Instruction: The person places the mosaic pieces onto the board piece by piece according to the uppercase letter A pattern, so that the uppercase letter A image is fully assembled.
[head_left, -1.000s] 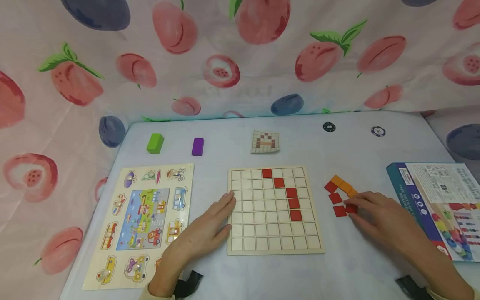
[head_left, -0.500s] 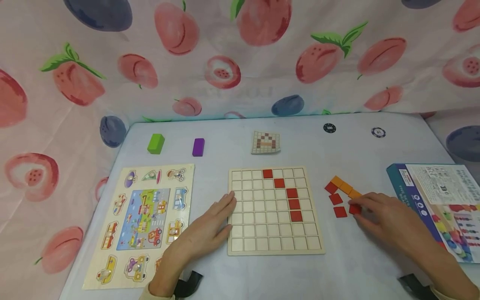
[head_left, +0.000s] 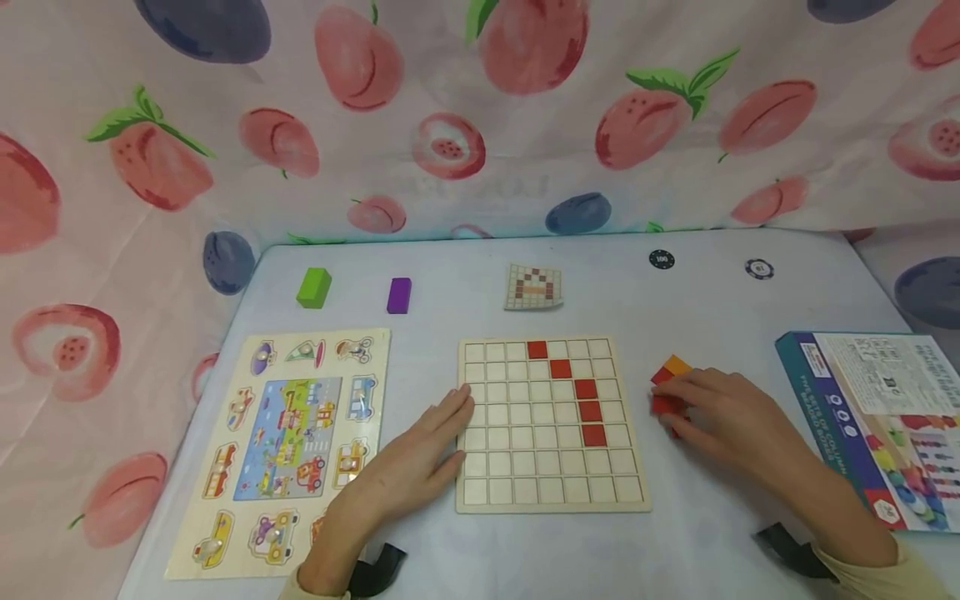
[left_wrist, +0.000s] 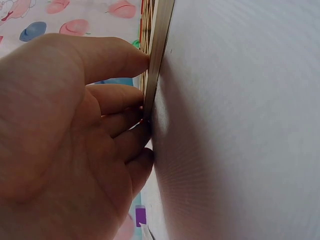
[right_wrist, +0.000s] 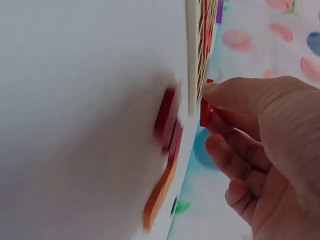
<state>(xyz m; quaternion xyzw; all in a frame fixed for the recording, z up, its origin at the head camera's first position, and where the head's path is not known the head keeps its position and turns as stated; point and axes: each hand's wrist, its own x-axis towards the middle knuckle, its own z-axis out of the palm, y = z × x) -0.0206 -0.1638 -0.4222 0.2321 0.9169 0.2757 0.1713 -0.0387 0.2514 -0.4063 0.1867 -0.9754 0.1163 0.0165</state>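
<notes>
Right wrist view shows the right hand (right_wrist: 260,150) pinching a red tile (right_wrist: 205,111) between thumb and fingertips — a small flat square, lifted off the table (head_left: 697,533) and held edge-on, so no long axis shows. It hangs just beside the grid board's (head_left: 551,500) right edge, above the loose red and orange tiles (head_left: 671,368), which the hand partly hides. The left hand (head_left: 408,467) lies flat, fingers straight, touching the board's left edge.

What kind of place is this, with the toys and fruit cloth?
Probably a staged play table: fruit-print cloth draped as a backdrop, a wooden grid board, a vehicle puzzle, and a toy box beside it.
</notes>
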